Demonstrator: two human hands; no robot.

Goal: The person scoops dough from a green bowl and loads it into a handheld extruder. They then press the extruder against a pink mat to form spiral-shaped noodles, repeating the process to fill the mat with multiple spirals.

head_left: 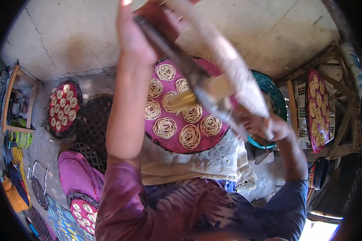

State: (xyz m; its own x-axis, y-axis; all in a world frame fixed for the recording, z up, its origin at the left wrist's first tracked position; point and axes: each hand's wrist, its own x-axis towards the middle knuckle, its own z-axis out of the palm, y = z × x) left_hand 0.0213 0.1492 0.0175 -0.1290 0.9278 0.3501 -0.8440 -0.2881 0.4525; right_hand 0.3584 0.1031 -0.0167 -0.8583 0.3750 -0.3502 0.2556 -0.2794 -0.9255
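Observation:
Across the front of me, both my hands hold a two-armed wooden press (pixel 233 64), smeared by motion. My left hand (pixel 149 36) is raised at the upper edge with one end of the dark arm in its palm; its fingertips are partly cut off. Fingers of my right hand (pixel 265 126) wrap round the other end, where the arms come together. A pale yellowish block sits between the arms. Beneath lies a round tray covered with pink cloth (pixel 211 143), bearing several coiled nests of pale noodle strands (pixel 165 127). The tray rests over a whitish cloth (pixel 181 164) on my lap.
Right of the tray stands a teal basin (pixel 278 94) with pale contents. Another pink tray of nests (pixel 318 110) leans against a wooden frame (pixel 342 92). On the left are a filled tray (pixel 63 106), a black lattice tray (pixel 94 120) and stacked pink cloth-covered rounds (pixel 78 172).

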